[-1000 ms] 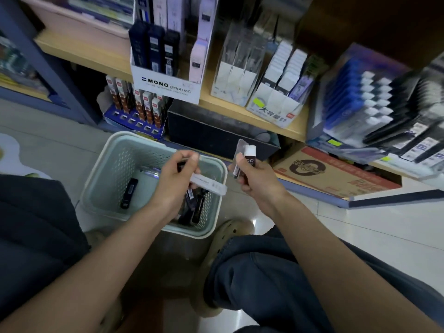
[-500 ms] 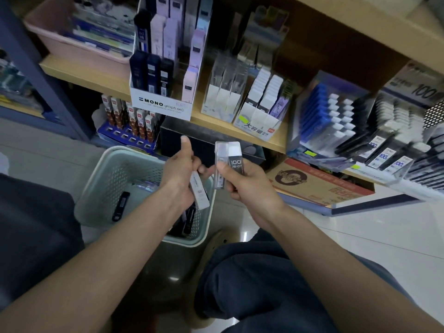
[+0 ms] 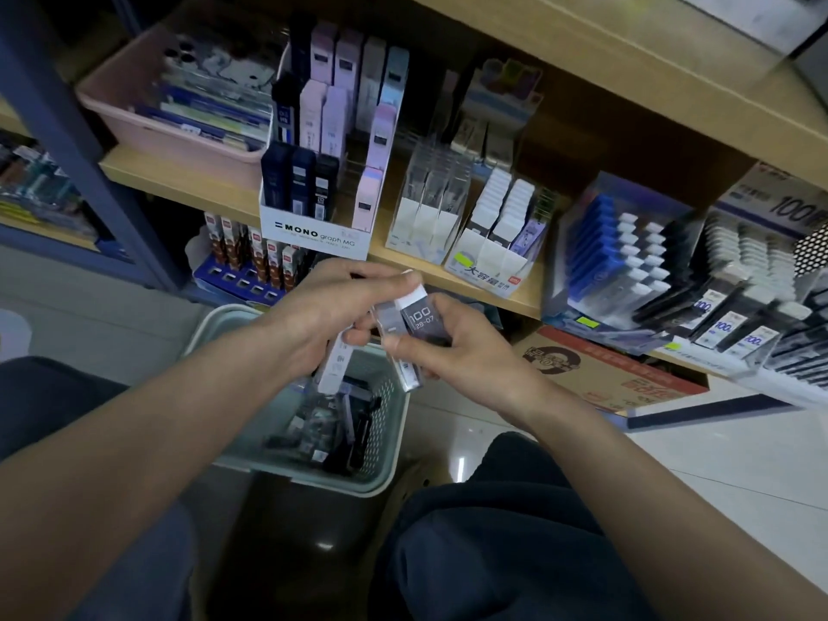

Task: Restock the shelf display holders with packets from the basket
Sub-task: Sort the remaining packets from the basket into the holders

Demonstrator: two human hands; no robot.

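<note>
A pale green basket (image 3: 389, 459) sits on the floor between my knees, with several dark packets (image 3: 331, 423) inside. My right hand (image 3: 452, 356) grips a dark packet marked "100" with a white cap (image 3: 421, 318), plus a clear packet beside it. My left hand (image 3: 322, 316) holds a white packet (image 3: 334, 367) that hangs down over the basket, and its fingertips touch the top of the packets in my right hand. Both hands meet just below the wooden shelf (image 3: 448, 271) with its display holders.
On the shelf stand a white MONO holder (image 3: 313, 230), clear holders (image 3: 425, 208), a white-capped packet holder (image 3: 497, 235) and a pink tray (image 3: 148, 123). Blue and black tiered displays (image 3: 627, 257) fill the right. A cardboard box (image 3: 605, 369) lies on the floor.
My hands have come together and risen toward the shelf. My left fingers now reach over the packets in my right hand. The view has moved closer to the shelf.
</note>
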